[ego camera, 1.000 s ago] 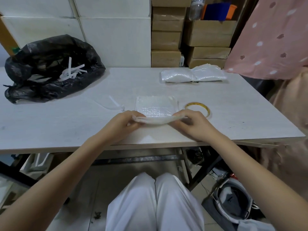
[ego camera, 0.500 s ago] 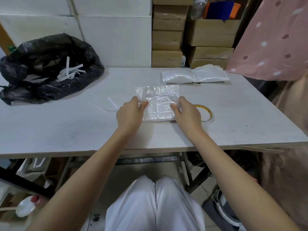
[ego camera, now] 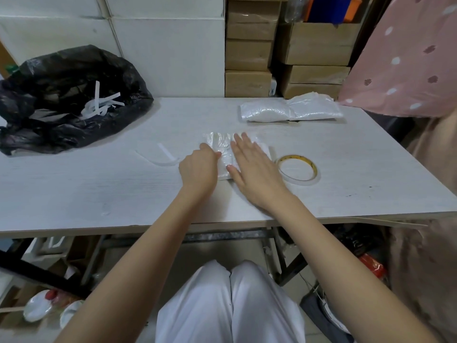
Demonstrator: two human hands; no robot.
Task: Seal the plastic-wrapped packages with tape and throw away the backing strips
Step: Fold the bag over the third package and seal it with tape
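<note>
White boxes and stacked brown cardboard cartons (ego camera: 248,54) line the wall behind a pale wooden table (ego camera: 99,189). At the table's middle lies a clear plastic-wrapped package (ego camera: 218,144). The right hand (ego camera: 254,170) lies flat on it, fingers straight and spread. The left hand (ego camera: 199,170) rests at its left edge with fingers curled; whether they pinch the plastic cannot be told. A tape roll (ego camera: 296,169) lies just right of the package. A white backing strip (ego camera: 164,157) lies to its left. At the far left, a black rubbish bag (ego camera: 61,100) holds more white strips. Two more wrapped packages (ego camera: 289,111) sit at the far right edge.
</note>
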